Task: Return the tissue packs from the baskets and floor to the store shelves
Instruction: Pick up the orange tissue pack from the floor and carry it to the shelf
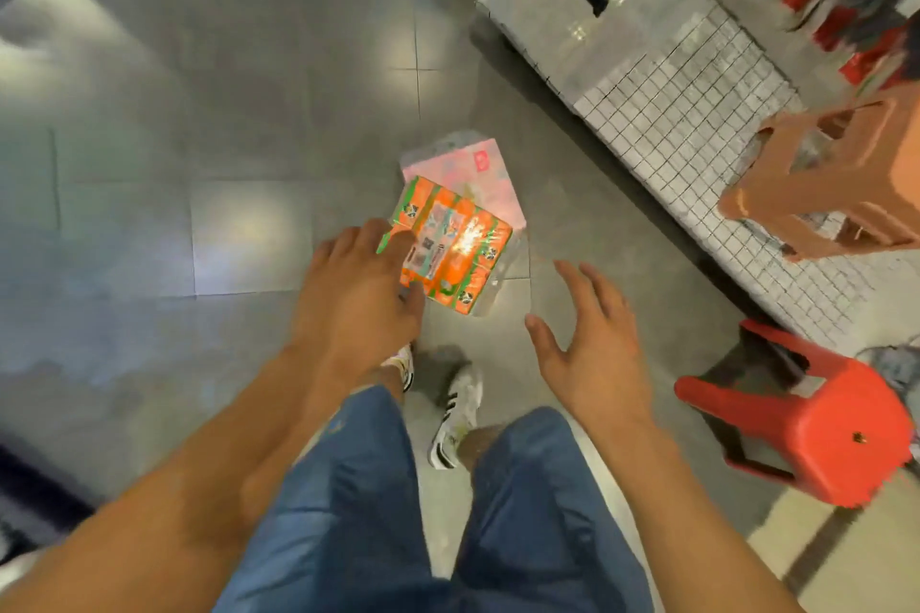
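An orange and green tissue pack (450, 246), a shiny plastic-wrapped block whose print is too blurred to read, is lying on the grey tiled floor (199, 139), overlapping a pale pink pack (468, 169) behind it. The left hand (361, 286) is resting its fingers on the orange pack's near edge, grip not closed. The right hand (585, 343) is hovering beside it, fingers spread, released. A red plastic stool (816, 433) is lying tipped nearby.

Bright, motion blur, floor (224, 224) glare
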`<state>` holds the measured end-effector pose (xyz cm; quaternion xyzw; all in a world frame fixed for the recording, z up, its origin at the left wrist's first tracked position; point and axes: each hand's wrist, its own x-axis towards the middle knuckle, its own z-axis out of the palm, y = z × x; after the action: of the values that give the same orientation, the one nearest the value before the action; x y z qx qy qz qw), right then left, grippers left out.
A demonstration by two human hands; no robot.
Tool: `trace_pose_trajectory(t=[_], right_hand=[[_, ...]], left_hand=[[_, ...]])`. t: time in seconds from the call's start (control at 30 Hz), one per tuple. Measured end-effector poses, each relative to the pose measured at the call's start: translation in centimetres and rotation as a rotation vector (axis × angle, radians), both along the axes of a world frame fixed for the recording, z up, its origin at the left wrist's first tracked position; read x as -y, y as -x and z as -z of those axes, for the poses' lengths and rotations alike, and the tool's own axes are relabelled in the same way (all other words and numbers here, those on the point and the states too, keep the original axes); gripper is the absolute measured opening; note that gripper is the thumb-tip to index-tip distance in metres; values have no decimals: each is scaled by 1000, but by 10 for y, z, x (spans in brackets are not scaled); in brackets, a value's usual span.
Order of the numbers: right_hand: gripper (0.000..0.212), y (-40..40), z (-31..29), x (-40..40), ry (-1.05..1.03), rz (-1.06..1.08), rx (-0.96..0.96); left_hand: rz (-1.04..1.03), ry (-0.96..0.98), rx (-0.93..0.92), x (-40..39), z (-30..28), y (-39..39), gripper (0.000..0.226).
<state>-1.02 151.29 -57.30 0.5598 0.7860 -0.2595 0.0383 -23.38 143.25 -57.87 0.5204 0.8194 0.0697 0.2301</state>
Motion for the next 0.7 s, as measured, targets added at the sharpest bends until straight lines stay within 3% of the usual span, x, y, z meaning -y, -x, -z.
trace_pose_trajectory(t=[0.27,0.53,0.7], right_hand=[[60,56,180,-36,343,273,-98],[59,48,355,-60,606,260,54],[53,36,432,-89,671,722,-66]], left_hand=[[-47,194,54,-36,159,26,48],[-265,301,230,-40,320,15,49],[-341,375,308,-42,419,23,61]])
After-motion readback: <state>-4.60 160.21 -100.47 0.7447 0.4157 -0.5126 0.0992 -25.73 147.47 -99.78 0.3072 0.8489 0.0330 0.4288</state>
